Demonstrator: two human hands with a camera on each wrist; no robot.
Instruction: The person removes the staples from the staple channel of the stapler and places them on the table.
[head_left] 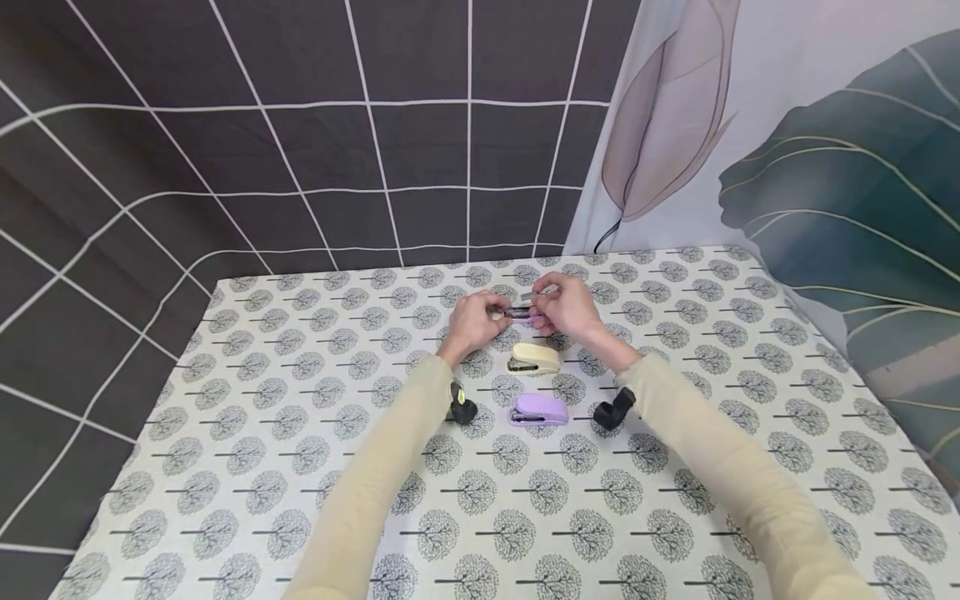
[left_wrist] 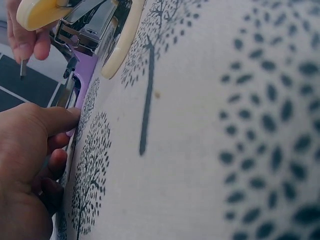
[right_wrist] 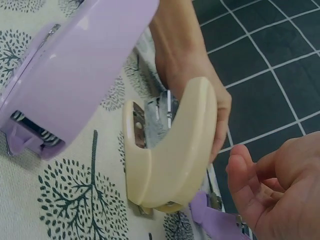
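My left hand grips the end of an opened purple stapler lying on the cloth, its metal channel exposed. In the left wrist view, the thumb lies against the end of this stapler, with the other fingers curled beside it. My right hand is just above the stapler's other side. It pinches a thin grey strip, which looks like a row of staples and points downward. In the right wrist view, the right hand's thumb and fingertips meet, but the strip cannot be made out.
Nearer my body, a cream stapler stands between the forearms, with a second purple stapler in front of it. A tree-print cloth covers the table. Behind it hangs a dark grid-patterned curtain; black camera mounts sit on both wrists.
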